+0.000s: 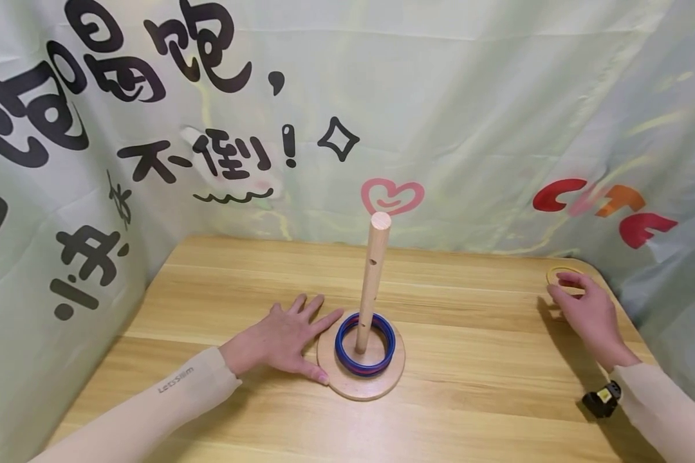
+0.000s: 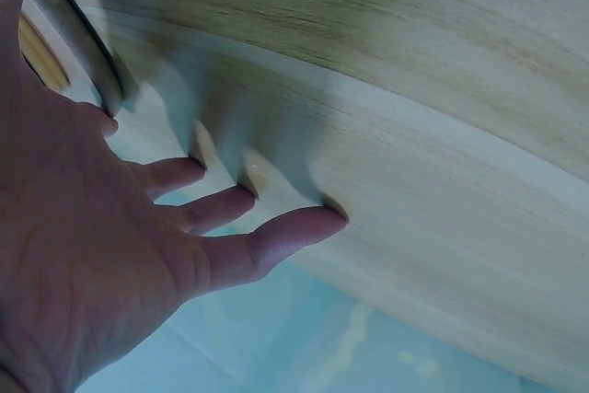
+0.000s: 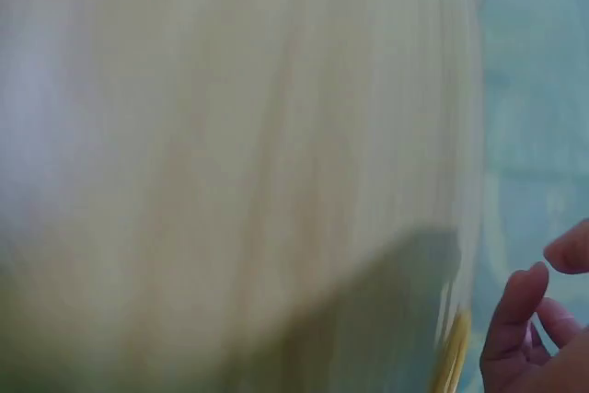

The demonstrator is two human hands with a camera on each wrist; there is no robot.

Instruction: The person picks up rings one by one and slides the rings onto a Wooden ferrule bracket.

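Note:
A wooden peg [image 1: 372,283] stands upright on a round wooden base [image 1: 361,391]. Around the peg's foot lies a small stack of rings [image 1: 365,370], blue on top with some red beneath. My left hand [image 1: 286,337] has its fingers spread beside the base, the thumb at its front left edge; in the left wrist view the fingertips reach the tabletop. At the far right corner my right hand [image 1: 591,315] hovers over a yellow ring [image 1: 563,269]. The right wrist view shows its thumb and fingers [image 3: 520,306] apart, with the yellow ring lower on the table.
The wooden table [image 1: 469,399] has a rounded back right corner. A pale printed curtain [image 1: 469,116] hangs behind it and along both sides. A small black device [image 1: 602,399] is strapped at the right wrist.

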